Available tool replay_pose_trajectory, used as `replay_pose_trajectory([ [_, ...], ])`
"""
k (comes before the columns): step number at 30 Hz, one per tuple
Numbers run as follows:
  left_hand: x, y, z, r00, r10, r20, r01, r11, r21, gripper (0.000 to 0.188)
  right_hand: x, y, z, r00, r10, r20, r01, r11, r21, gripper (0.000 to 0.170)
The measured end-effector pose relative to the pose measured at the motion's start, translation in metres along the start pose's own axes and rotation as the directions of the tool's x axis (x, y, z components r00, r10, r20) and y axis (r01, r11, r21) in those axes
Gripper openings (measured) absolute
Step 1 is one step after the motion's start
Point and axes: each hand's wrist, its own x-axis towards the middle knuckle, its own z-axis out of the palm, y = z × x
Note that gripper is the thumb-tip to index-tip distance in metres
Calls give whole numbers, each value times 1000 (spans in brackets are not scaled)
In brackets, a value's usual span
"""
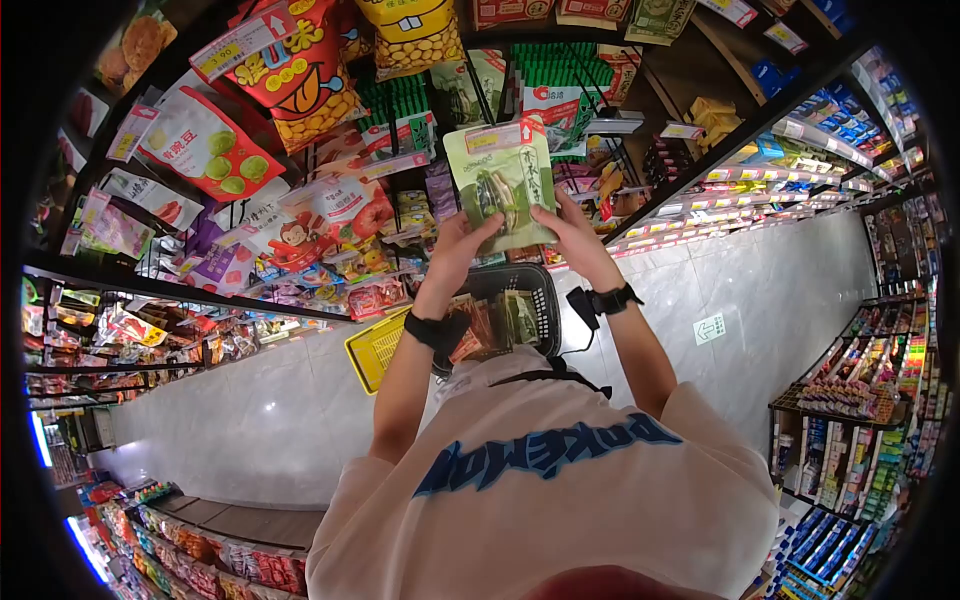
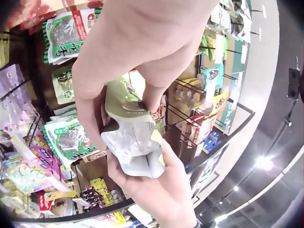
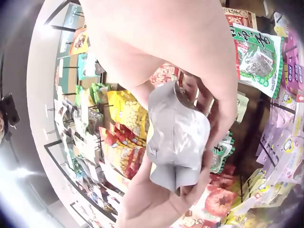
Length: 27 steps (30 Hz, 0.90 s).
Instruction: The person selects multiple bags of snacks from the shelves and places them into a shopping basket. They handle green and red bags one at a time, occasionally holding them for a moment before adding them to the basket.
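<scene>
A pale green snack pouch (image 1: 500,185) with a picture of its contents on the front is held upright between both hands in the head view. My left hand (image 1: 452,255) grips its lower left side, thumb over the front. The right hand (image 1: 585,245) grips the lower right side, thumb also on the front. In the left wrist view the silvery bottom of the pouch (image 2: 133,147) shows between the two hands. The right wrist view shows that same silvery bottom of the pouch (image 3: 178,137), with fingers behind it.
A black basket (image 1: 546,305) with several packs in it stands below the hands, beside a yellow basket (image 1: 370,352). Hanging snack bags, such as a red pea bag (image 1: 215,150), fill the rack ahead. A grey tiled floor (image 1: 770,290) runs behind, with more shelves (image 1: 840,400) at right.
</scene>
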Motion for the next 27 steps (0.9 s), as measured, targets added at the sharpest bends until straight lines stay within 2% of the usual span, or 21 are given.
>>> replay_pose_trajectory([
  [4,-36,-10,20,1000,-7,20,7,999,-31,35,-34,6,-10,996,22,81,-26,998,51,55],
  [5,-43,-15,22,1000,-10,20,11,999,-50,36,-38,13,-17,993,32,117,-28,999,-36,55],
  [7,-57,-30,18,991,-125,45,127,991,-46,38,-46,29,-36,978,84,189,-44,978,-206,56],
  [8,-57,-46,13,980,-181,82,186,980,-68,38,-53,34,-47,970,134,204,-45,919,-391,58],
  [9,-65,-66,11,961,-248,121,260,961,-97,37,-63,43,-57,939,269,213,-168,902,-399,57],
  [10,-70,-79,10,920,-374,117,387,915,-116,37,-64,50,-64,896,382,225,-270,872,-408,55],
  [11,-77,-90,11,921,-370,120,386,908,-163,41,-63,54,-66,848,470,243,-346,840,-419,53],
  [13,-79,-127,-2,904,-409,127,423,897,-125,37,-70,79,-73,817,529,231,-398,806,-439,49],
  [16,-93,-123,5,868,-491,71,496,863,-98,40,-73,112,-82,744,621,246,-478,752,-453,50],
  [19,-92,-175,-14,818,-573,39,573,810,-124,43,-67,165,-103,660,715,231,-591,683,-429,46],
  [20,-93,-190,-20,823,-567,34,565,811,-155,42,-63,176,-107,631,734,251,-583,662,-471,44],
  [22,-93,-239,-38,829,-559,7,548,811,-204,40,-61,192,-99,609,759,229,-631,639,-439,43],
  [24,-93,-255,-47,844,-533,-59,494,815,-302,40,-51,222,-94,568,795,212,-691,601,-402,44],
  [25,-90,-269,-55,831,-549,-87,504,811,-297,42,-46,243,-92,533,833,152,-743,546,-386,43],
  [27,-93,-308,-86,788,-592,-166,536,794,-286,45,-35,315,-100,552,833,51,-747,521,-413,42],
])
